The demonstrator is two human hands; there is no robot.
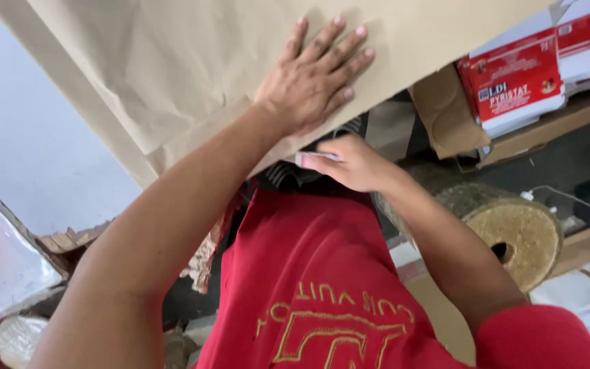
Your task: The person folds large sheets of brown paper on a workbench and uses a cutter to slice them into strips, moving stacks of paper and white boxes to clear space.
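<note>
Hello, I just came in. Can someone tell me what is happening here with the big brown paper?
A person in a red shirt is working on a large sheet of brown paper. The left hand lies flat on the paper with fingers spread. The right hand is at the paper's lower edge and pinches something small and pale; what it is cannot be told. A roll of material lies to the right, with red and white cartons beyond it.

Open pale floor fills the left of the frame beside the brown paper sheet (172, 75), while the right is crowded: red and white cartons (520, 82) upper right, a wound roll (513, 232) lower right, torn scraps (69, 242) lower left.
</note>
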